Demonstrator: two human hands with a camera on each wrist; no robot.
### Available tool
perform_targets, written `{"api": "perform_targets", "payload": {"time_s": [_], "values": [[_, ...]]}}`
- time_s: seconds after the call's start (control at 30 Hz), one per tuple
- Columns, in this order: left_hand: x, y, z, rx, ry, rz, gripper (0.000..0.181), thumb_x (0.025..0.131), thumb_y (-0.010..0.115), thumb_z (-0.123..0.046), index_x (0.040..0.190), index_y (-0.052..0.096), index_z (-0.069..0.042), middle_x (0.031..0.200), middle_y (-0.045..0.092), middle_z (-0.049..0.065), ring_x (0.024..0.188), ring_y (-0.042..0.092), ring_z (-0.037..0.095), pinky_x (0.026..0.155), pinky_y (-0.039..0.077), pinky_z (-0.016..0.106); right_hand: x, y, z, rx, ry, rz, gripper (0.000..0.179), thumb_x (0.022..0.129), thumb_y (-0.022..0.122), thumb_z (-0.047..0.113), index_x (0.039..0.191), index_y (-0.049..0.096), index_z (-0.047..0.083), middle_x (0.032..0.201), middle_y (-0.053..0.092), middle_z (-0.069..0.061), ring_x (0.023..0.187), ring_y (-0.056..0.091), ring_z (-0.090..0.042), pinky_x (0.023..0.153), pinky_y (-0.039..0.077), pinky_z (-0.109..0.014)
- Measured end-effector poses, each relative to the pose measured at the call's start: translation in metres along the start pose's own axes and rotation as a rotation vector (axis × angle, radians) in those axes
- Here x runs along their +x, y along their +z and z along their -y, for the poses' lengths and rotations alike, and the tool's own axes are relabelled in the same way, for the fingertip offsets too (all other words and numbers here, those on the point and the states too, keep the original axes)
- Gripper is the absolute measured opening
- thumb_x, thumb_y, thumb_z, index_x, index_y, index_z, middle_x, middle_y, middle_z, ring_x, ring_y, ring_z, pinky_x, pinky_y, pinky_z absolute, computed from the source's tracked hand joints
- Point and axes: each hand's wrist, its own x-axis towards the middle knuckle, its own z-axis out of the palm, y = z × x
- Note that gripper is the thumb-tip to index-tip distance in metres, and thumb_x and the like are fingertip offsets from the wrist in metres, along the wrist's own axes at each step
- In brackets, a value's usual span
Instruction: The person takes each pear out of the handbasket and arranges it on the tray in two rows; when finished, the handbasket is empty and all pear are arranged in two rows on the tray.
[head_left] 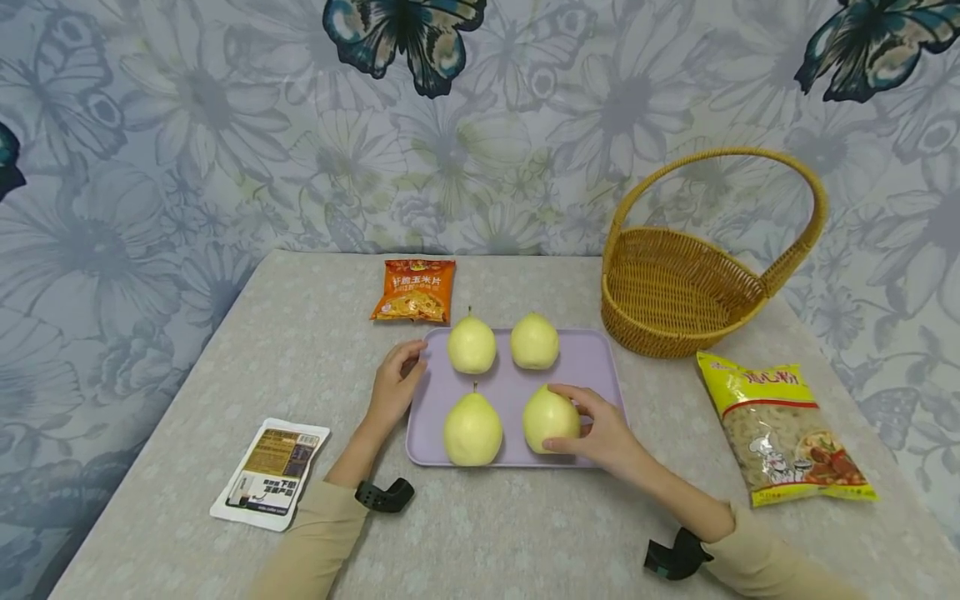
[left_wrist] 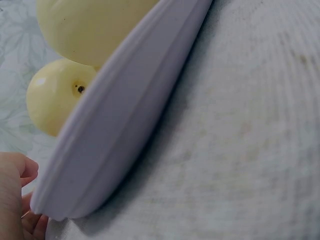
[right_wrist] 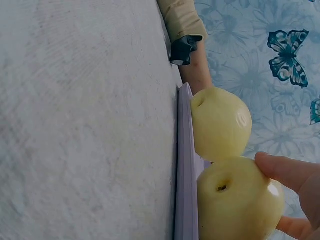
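Four-sided and lilac, a tray (head_left: 517, 333) holds several pale yellow-green pears. My right hand (head_left: 600, 429) holds the front right pear (head_left: 547, 419) between thumb and fingers; in the right wrist view this pear (right_wrist: 240, 200) sits at the tray's edge. Beside it stands the front left pear (head_left: 472, 429). Behind are two more, a back left pear (head_left: 472, 344) and a back right pear (head_left: 535, 341). At the tray's left rim is my left hand (head_left: 393, 387), its fingers bent loosely by the edge. The left wrist view shows these fingers (left_wrist: 32, 220) partly hidden behind the tray's corner.
A wicker basket (head_left: 675, 342) with a tall handle stands at the back right. In front of it lies a yellow bag (head_left: 783, 437) of food. An orange snack packet (head_left: 415, 292) is behind the tray, and a white pouch (head_left: 270, 475) lies at the left.
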Motion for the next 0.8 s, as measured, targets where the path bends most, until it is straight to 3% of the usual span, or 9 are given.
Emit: {"api": "perform_targets", "payload": {"time_s": [0.2, 0.57, 0.7, 0.8], "values": [[-0.001, 0.001, 0.0, 0.003, -0.003, 0.0, 0.032, 0.092, 0.053, 0.002, 0.123, 0.056, 0.011, 0.127, 0.055, 0.026, 0.117, 0.053, 0.039, 0.106, 0.042, 0.045, -0.007, 0.007, 0.003, -0.142, -0.08, 0.023, 0.073, 0.073, 0.082, 0.026, 0.136, 0.05, 0.012, 0.122, 0.053, -0.014, 0.106, 0.054, -0.025, 0.078, 0.052, -0.024], [-0.002, 0.001, -0.002, 0.009, -0.011, 0.006, 0.033, 0.093, 0.052, 0.001, 0.124, 0.055, 0.011, 0.128, 0.054, 0.026, 0.118, 0.052, 0.039, 0.106, 0.042, 0.044, -0.01, 0.012, 0.008, -0.219, -0.053, 0.011, 0.074, 0.072, 0.083, 0.028, 0.137, 0.049, 0.014, 0.119, 0.049, -0.011, 0.111, 0.053, -0.026, 0.094, 0.047, -0.047], [-0.002, 0.001, 0.001, 0.003, 0.002, -0.013, 0.033, 0.092, 0.052, 0.003, 0.123, 0.054, 0.012, 0.126, 0.054, 0.028, 0.116, 0.053, 0.041, 0.104, 0.043, 0.045, -0.008, 0.009, 0.009, -0.244, -0.082, 0.006, 0.069, 0.073, 0.082, 0.027, 0.134, 0.051, 0.013, 0.121, 0.048, -0.012, 0.113, 0.052, -0.028, 0.095, 0.046, -0.048], [0.002, 0.003, 0.015, -0.014, 0.006, -0.033, 0.033, 0.092, 0.053, 0.001, 0.123, 0.055, 0.01, 0.126, 0.055, 0.027, 0.116, 0.053, 0.039, 0.104, 0.042, 0.046, -0.005, 0.006, 0.009, -0.234, -0.117, -0.006, 0.063, 0.076, 0.08, 0.025, 0.131, 0.053, 0.01, 0.125, 0.048, -0.013, 0.116, 0.051, -0.031, 0.095, 0.046, -0.05]]}}
